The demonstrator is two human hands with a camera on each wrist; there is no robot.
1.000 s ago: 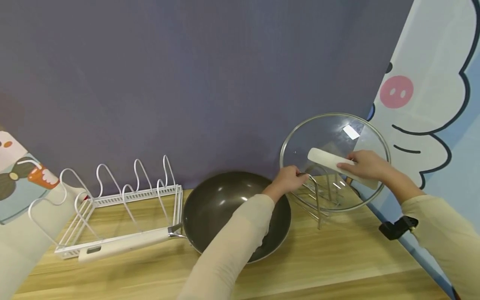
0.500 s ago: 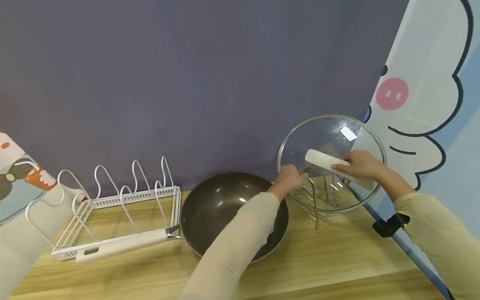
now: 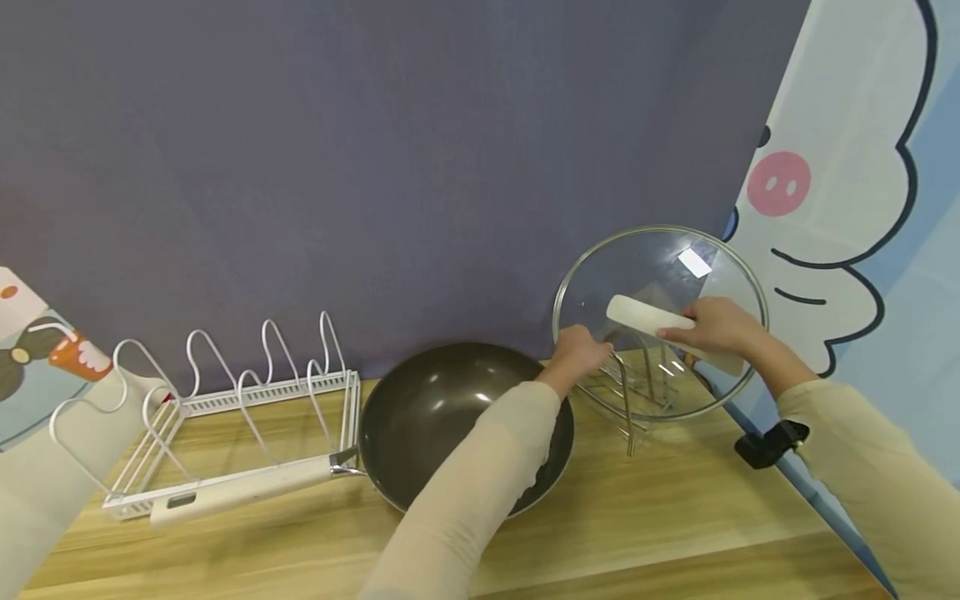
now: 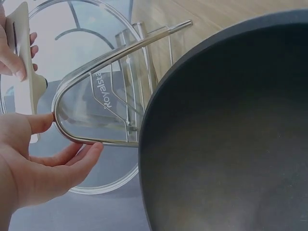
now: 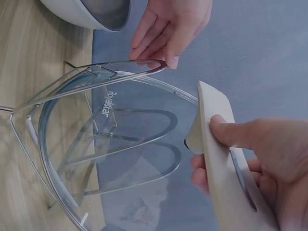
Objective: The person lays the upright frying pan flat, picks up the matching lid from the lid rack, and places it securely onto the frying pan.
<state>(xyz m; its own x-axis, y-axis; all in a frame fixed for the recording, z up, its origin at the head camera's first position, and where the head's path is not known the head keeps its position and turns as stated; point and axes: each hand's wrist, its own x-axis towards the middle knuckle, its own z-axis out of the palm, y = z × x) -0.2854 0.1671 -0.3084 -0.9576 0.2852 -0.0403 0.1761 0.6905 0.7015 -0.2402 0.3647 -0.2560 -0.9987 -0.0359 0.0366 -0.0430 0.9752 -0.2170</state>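
My right hand (image 3: 722, 327) grips the long cream handle (image 5: 219, 159) of a round glass pan lid (image 3: 630, 258) with a metal rim. The lid stands on edge, tilted, within the wire loops of a small metal lid rack (image 4: 108, 54). With thumb and fingertips, my left hand (image 4: 43, 163) pinches the rounded top of the rack's near loop. The left forearm reaches across a dark wok (image 3: 435, 425), whose cream handle (image 3: 247, 492) points left. In the right wrist view, the lid's lower rim (image 5: 48, 159) sits down among the rack's wires.
A white wire rack (image 3: 202, 406) with several tall loops stands on the left, behind the wok handle. Everything rests on a wooden table (image 3: 637, 517). A grey-purple backdrop (image 3: 450, 167) rises behind, and a cartoon-printed cloth (image 3: 840, 192) hangs at the right.
The head view has shifted slightly. Both hands keep their holds, with the lid and metal rack staying together in nearly the same place.
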